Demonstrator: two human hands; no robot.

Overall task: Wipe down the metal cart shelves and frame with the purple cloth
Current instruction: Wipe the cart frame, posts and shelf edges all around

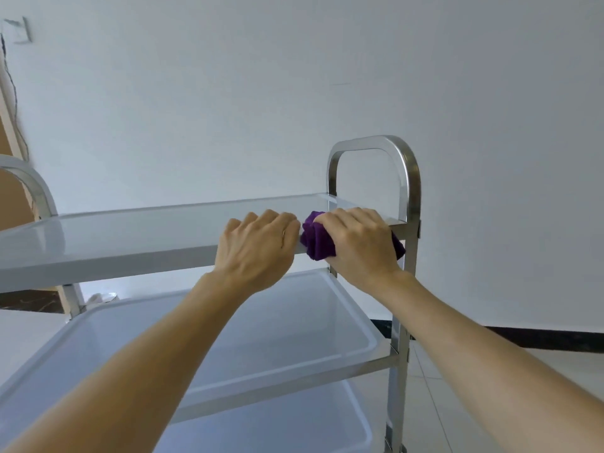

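A three-shelf metal cart stands in front of me, its top shelf at hand height. My right hand presses the bunched purple cloth onto the top shelf's front rim near the right corner, beside the arched right handle. My left hand grips that same front rim just left of the cloth, fingers curled over the edge. The middle shelf and bottom shelf lie below, partly covered by my forearms.
A white wall rises behind the cart. The left handle arches at the far left, with a brown door frame behind it. Pale tiled floor and a dark skirting strip run to the right of the cart.
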